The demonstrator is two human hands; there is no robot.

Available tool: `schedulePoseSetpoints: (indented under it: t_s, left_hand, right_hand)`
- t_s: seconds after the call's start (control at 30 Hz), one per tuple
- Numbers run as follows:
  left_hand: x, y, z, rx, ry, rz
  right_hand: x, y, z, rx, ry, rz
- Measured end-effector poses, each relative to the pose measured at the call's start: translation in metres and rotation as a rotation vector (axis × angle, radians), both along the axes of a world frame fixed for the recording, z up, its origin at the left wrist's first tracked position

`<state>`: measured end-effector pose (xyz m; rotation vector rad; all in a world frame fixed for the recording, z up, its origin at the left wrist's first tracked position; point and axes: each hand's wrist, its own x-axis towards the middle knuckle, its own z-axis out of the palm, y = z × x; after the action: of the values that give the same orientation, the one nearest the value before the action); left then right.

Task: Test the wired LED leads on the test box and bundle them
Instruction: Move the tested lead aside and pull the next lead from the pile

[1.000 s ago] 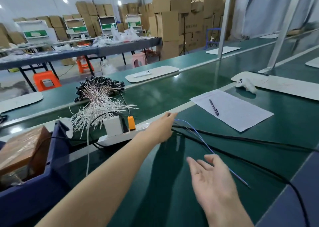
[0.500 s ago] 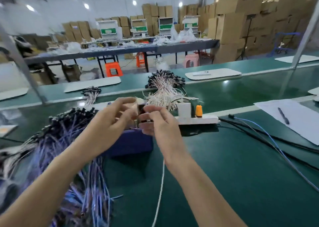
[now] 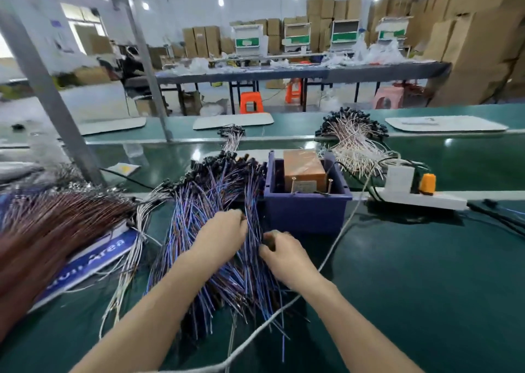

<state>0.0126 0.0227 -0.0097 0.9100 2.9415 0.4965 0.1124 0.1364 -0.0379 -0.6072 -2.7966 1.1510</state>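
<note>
A big pile of blue and purple wired LED leads [image 3: 210,202] with black heads lies on the green bench in front of me. My left hand [image 3: 224,230] reaches into the pile, its fingers curled among the wires. My right hand [image 3: 279,249] is at the pile's right edge, its fingers pinching some leads close to the blue bin. The brown test box [image 3: 304,169] sits inside that blue bin [image 3: 305,210], just beyond both hands. A white cable [image 3: 335,247] runs from the bin past my right wrist.
A white power strip [image 3: 420,199] with a white adapter and an orange plug lies right of the bin. White-wired leads [image 3: 355,142] are heaped behind it. Brown leads [image 3: 56,225] and a blue sign lie at the left. Black cables [image 3: 500,219] trail off right. A metal post [image 3: 48,94] stands at left.
My view swung left from the paper and cables to the lead pile. Both hands came down from in front of the test box into the blue and purple leads.
</note>
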Motion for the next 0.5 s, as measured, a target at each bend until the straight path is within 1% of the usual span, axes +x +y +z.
schedulePoseSetpoints:
  t_s: [0.1, 0.27, 0.33, 0.4, 0.43, 0.47, 0.5]
  left_hand:
    - [-0.018, 0.018, 0.005, -0.062, 0.125, 0.042]
    - [-0.042, 0.016, 0.014, -0.168, 0.448, 0.163]
    - [-0.052, 0.010, 0.014, -0.203, 0.511, 0.202]
    - [-0.057, 0.010, 0.009, -0.224, 0.473, 0.136]
    - [-0.056, 0.013, 0.005, -0.183, 0.406, 0.093]
    - [-0.056, 0.019, 0.002, -0.089, 0.286, 0.086]
    - [-0.055, 0.027, 0.000, 0.008, 0.111, 0.100]
  right_hand:
    - [-0.002, 0.008, -0.006, -0.027, 0.009, -0.006]
    - [-0.008, 0.015, -0.009, -0.020, -0.021, 0.025]
    - [-0.011, 0.015, -0.009, 0.009, -0.039, 0.034]
    - [-0.014, 0.014, -0.008, 0.047, -0.055, 0.033]
    - [-0.016, 0.014, -0.008, 0.064, -0.059, 0.031]
    - [-0.017, 0.013, -0.009, 0.083, -0.059, 0.030]
    - [-0.018, 0.013, -0.009, 0.103, -0.056, 0.031]
